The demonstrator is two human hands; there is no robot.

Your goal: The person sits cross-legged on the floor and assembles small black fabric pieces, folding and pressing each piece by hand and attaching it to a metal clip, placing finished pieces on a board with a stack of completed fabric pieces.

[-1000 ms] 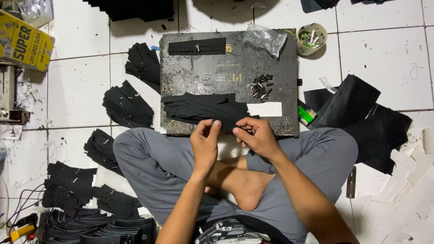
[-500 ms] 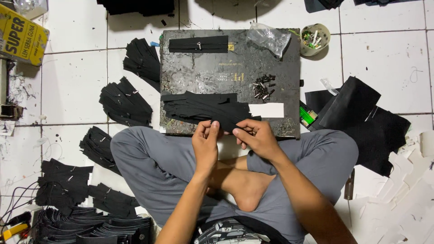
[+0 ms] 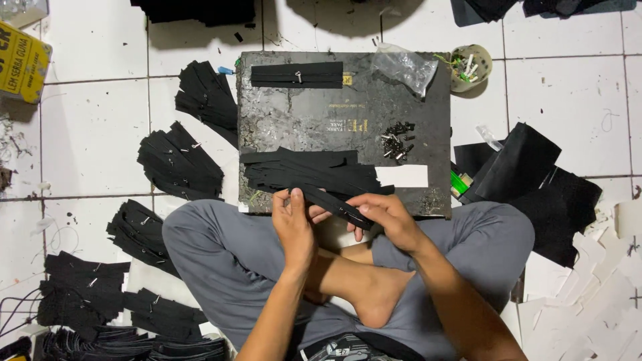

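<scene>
I sit cross-legged on a white tiled floor in front of a dark work board (image 3: 301,120). Both hands hold one black zipper strip (image 3: 338,206) at the board's near edge. My left hand (image 3: 293,224) pinches its left end, fingers upright. My right hand (image 3: 382,217) grips it further right. A pile of black zipper strips (image 3: 311,170) lies on the board just beyond my hands. A small heap of metal zipper sliders (image 3: 396,140) rests on the board's right side, beside a white paper strip (image 3: 401,176).
One finished zipper (image 3: 296,75) lies at the board's far edge, next to a clear plastic bag (image 3: 404,67). Several stacks of black zippers (image 3: 177,164) fan out on the left. A small cup (image 3: 470,67) and black fabric sheets (image 3: 528,174) are on the right. A yellow box (image 3: 23,63) sits far left.
My hands stay at the board's near edge with the same zipper strip; the fingers have shifted slightly along it. Nothing else has moved.
</scene>
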